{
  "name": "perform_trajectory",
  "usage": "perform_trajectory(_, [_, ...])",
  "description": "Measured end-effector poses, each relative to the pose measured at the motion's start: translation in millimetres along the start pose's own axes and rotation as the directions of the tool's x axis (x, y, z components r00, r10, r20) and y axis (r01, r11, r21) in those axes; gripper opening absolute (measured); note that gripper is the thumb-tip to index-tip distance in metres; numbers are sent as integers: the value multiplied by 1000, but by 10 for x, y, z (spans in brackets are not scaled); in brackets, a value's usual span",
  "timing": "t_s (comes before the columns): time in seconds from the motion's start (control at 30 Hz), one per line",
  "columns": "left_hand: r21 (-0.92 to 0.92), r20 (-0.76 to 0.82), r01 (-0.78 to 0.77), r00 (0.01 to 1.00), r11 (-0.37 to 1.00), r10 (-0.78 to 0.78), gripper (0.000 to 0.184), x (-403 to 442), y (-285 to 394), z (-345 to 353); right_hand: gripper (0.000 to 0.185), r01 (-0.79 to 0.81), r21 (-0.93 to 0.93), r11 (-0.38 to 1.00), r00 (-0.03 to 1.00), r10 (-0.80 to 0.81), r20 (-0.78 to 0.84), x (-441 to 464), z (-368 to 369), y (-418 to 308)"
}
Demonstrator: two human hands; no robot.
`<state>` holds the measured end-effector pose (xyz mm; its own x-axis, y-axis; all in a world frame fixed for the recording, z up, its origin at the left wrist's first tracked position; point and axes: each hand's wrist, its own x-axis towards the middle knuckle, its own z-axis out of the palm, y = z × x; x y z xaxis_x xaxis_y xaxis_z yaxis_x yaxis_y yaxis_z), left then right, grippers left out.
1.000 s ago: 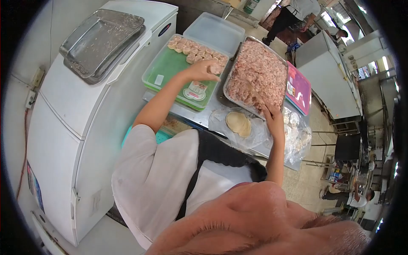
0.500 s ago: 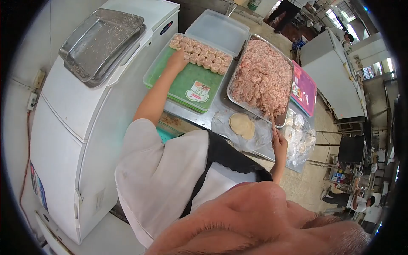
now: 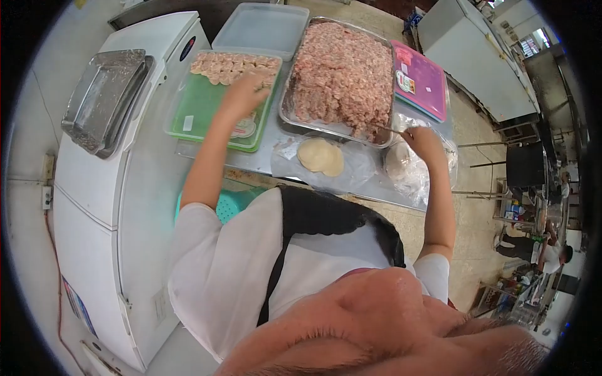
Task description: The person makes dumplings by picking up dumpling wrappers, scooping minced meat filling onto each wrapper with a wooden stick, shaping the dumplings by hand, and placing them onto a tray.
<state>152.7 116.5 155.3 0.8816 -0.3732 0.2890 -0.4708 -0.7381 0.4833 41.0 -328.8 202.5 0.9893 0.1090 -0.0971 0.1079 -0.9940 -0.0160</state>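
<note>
My left hand [image 3: 244,95] is over the right part of the green-bottomed plastic container [image 3: 204,103], close to the rows of meat-filled dumplings [image 3: 216,66]. Motion smears its fingers, so I cannot see whether it holds anything. My right hand [image 3: 426,143] is closed on the end of a thin stick-like utensil [image 3: 392,130], whose other end lies at the ground meat. That meat [image 3: 345,69] is heaped in a large metal tray [image 3: 295,117]. A stack of round dough wrappers [image 3: 320,156] lies on plastic film near the table's front edge.
A clear plastic lid or box [image 3: 260,28] sits behind the dumplings. Pink lids [image 3: 423,84] and a clear bag of pale rounds [image 3: 407,160] are on the right. White freezers [image 3: 147,94] stand left, bearing metal trays [image 3: 103,100]. Another person [image 3: 530,249] is far right.
My left hand has moved from the left end of the dumplings to the right part of the container. My right hand has tilted outward with the utensil. The camera view has shifted.
</note>
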Motion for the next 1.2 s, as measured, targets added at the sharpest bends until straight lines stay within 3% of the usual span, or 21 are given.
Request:
perform_trajectory(0.03, [-63,-26,-131,991,989,130,43,-56,253,130,31,40,-54,998,999,-42,-33,95,-18,56])
perform_trajectory(0.1, [-318,130,-36,988,947,81,36,-199,748,428,29,93,-153,984,990,-107,-87,238,66,42])
perform_trajectory(0.13, [-307,166,-53,980,950,109,34,-267,858,649,27,106,-197,975,986,-129,-109,311,224,24])
perform_trajectory(0.17, [-296,203,-71,970,953,135,32,-346,912,859,23,224,-242,944,972,-235,-19,440,642,115])
perform_trajectory(0.2, [-284,232,-30,968,958,100,31,-418,959,967,20,263,-222,939,955,-286,-80,387,822,12])
perform_trajectory(0.33, [-197,273,79,962,977,-23,25,-682,1079,1257,17,422,-218,880,895,-442,-52,81,553,-213])
perform_trajectory(0.4, [-136,178,49,984,989,-24,23,-826,1071,1383,17,410,-275,869,906,-424,12,180,318,-62])
perform_trajectory(0.47, [-70,1,-25,1000,997,25,22,-970,1063,1544,15,322,-267,908,927,-359,-104,330,185,22])
perform_trajectory(0.5, [-77,-7,-15,1000,997,14,21,-998,1053,1580,15,278,-261,924,931,-326,-162,424,163,63])
perform_trajectory(0.53, [-84,-13,-6,1000,996,5,20,-1002,1028,1596,14,353,-286,891,870,-425,-249,500,308,105])
perform_trajectory(0.67, [-168,64,67,996,983,-57,18,-1013,1017,1565,14,524,-245,815,768,-577,-276,374,908,-21])
perform_trajectory(0.77, [-276,0,65,998,959,-68,19,-995,1080,1493,13,532,-265,804,812,-573,-113,247,778,-10])
perform_trajectory(0.87, [-286,30,203,979,936,-204,20,-930,1186,1343,14,447,-246,860,890,-456,23,364,124,89])
perform_trajectory(0.97, [-432,-31,288,942,855,-333,19,-855,1213,1329,15,449,-272,851,888,-458,32,493,545,119])
perform_trajectory(1.0, [-454,-74,274,937,848,-343,18,-835,1173,1339,16,575,-205,792,776,-607,-171,343,785,73])
perform_trajectory(1.03, [-477,-118,258,929,840,-352,17,-821,1125,1376,16,475,-264,840,858,-508,-75,189,761,-140])
perform_trajectory(1.07, [-501,-160,242,917,831,-364,17,-809,1072,1417,16,489,-225,843,855,-514,-68,177,697,-128])
perform_trajectory(1.13, [-901,10,235,851,365,-524,18,-745,928,1449,16,476,-181,861,872,-489,-29,185,490,-44])
perform_trajectory(1.17, [-978,126,197,821,69,-556,19,-732,851,1443,16,448,-180,875,890,-456,-2,227,334,44])
perform_trajectory(1.2, [-971,84,194,819,136,-568,21,-711,853,1374,16,420,-182,889,906,-424,21,267,252,85])
